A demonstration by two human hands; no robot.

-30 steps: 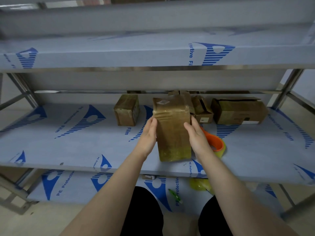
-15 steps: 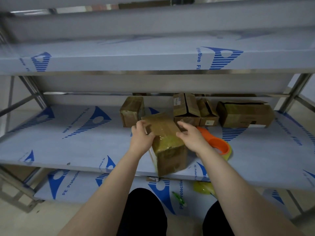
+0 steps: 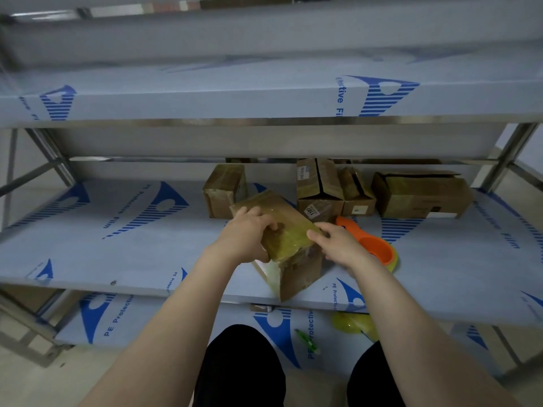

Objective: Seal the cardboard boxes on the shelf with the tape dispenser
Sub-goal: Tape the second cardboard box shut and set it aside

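Where the work piece stands: the brown cardboard box banded in glossy yellowish tape (image 3: pixel 289 240) sits tilted on the front part of the middle shelf (image 3: pixel 132 254), with one lower corner at the shelf's front lip.
Left hand: the left hand (image 3: pixel 244 233) grips the box's top left edge, fingers curled over it.
Right hand: the right hand (image 3: pixel 338 245) clasps the near right corner, thumb on the taped top.
Tool: the orange tape dispenser with a yellow roll (image 3: pixel 373 245) lies on the shelf just beside the right hand, unheld.
Rear stock: a small taped brown box (image 3: pixel 224 190) stands at back left. A cluster of small cartons (image 3: pixel 318 183) stands at back centre, with dark seams showing. A long carton (image 3: pixel 423 193) lies at back right, its flaps looking loose.
Lower shelf: a spare yellow tape roll (image 3: pixel 352 323) and a green pen-like item (image 3: pixel 307 339).
Progress, as judged: the held box appears taped over its top and near face, and the tilt suggests another face is to be checked or taped. The back-left box looks finished. The cluster and the long carton appear outstanding, so the task is partway.
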